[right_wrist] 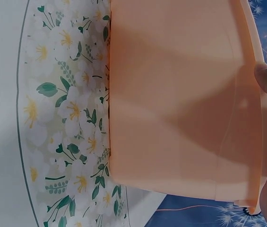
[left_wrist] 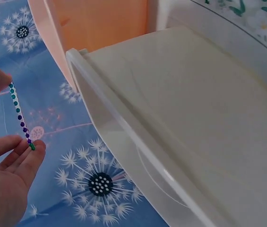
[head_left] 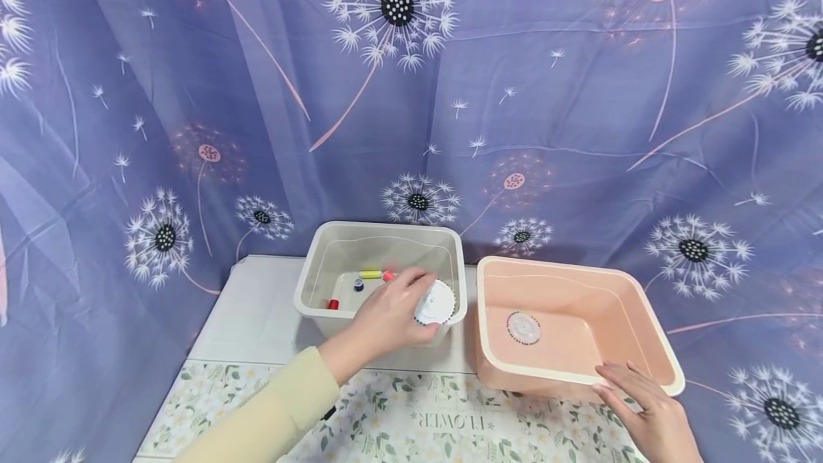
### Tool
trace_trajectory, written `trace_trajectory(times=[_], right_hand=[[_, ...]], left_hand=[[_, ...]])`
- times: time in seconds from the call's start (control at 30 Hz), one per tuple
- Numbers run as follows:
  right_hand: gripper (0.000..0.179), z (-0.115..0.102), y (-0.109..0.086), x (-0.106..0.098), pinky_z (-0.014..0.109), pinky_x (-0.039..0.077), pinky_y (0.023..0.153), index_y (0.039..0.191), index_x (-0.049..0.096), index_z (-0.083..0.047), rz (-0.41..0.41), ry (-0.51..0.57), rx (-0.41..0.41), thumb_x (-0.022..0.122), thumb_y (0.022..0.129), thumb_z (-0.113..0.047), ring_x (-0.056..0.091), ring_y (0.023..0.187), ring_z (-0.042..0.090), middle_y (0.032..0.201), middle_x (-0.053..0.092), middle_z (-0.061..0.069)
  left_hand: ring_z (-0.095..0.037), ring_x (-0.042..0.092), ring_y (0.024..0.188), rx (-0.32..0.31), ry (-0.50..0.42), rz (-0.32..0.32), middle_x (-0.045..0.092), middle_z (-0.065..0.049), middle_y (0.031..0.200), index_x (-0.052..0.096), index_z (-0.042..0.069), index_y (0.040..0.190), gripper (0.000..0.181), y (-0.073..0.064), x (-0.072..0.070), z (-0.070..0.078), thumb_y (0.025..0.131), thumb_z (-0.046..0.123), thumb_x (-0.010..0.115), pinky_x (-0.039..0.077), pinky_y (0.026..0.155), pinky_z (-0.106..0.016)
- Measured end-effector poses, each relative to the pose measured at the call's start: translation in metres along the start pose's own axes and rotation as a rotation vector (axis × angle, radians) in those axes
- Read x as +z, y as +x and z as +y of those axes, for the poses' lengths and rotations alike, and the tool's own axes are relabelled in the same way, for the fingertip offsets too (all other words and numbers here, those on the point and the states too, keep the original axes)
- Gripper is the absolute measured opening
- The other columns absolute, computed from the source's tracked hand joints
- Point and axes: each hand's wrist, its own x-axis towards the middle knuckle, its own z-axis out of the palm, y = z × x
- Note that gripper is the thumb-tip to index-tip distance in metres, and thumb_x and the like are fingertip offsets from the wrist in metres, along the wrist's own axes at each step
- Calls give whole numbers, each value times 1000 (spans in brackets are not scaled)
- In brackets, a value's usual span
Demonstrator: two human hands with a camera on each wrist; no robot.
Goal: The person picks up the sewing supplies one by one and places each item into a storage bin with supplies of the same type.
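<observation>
In the head view my left hand (head_left: pixel 392 313) is over the right side of a grey-beige plastic bin (head_left: pixel 379 230). Its thumb and fingers pinch a white pin wheel (head_left: pixel 439 304) by the edge; the left wrist view shows this pin wheel (left_wrist: pixel 21 116) edge-on, with green and purple pin heads. Small thread spools lie in the grey bin, among them a yellow spool (head_left: pixel 370 274), a dark blue spool (head_left: pixel 358 284) and a red spool (head_left: pixel 333 304). My right hand (head_left: pixel 649 409) holds the front rim of a pink bin (head_left: pixel 559 269), thumb outside. Another pin wheel (head_left: pixel 524 328) lies inside that bin.
Both bins stand side by side on a white table with a floral cloth (head_left: pixel 450 413) along its front. Behind them hangs a blue curtain (head_left: pixel 566 106) with dandelion prints. A small black item (head_left: pixel 328 413) shows beside the left sleeve.
</observation>
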Motion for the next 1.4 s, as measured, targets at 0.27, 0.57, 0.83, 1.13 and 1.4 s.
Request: trace_trajectory(times=[0.27,0.57,0.83,1.13,1.4], right_hand=[[51,4,-4,1,8,28,108,114,72,-20,-20,6,27,84,67,-5,41,116,-21,106,71,12],[50,4,-4,1,10,27,109,114,72,-19,-43,13,50,84,68,-4,40,116,-22,107,71,13],[49,2,-2,3,12,30,108,112,73,-17,18,23,-16,85,66,-6,45,116,-18,105,72,12],[48,4,-4,4,11,29,108,113,73,-18,-8,35,16,84,68,-6,44,116,-19,106,71,12],[50,3,-4,4,11,29,108,114,72,-18,-11,28,22,84,67,-6,43,118,-18,107,72,12]], left_hand=[[-18,63,99,29,3,-78,54,-6,129,55,8,134,75,25,7,11,71,42,76,57,74,-31],[-16,59,107,60,-5,-166,54,-7,128,52,7,137,79,54,22,23,71,45,75,54,87,-28],[-16,58,110,32,14,-284,50,-2,134,47,12,142,81,73,34,35,75,51,72,52,90,-29],[-16,57,114,43,83,-365,48,-1,136,47,14,142,82,95,50,51,76,57,71,49,96,-26],[-14,53,115,83,136,-400,50,0,132,52,14,138,78,113,66,64,76,57,71,48,96,-25]])
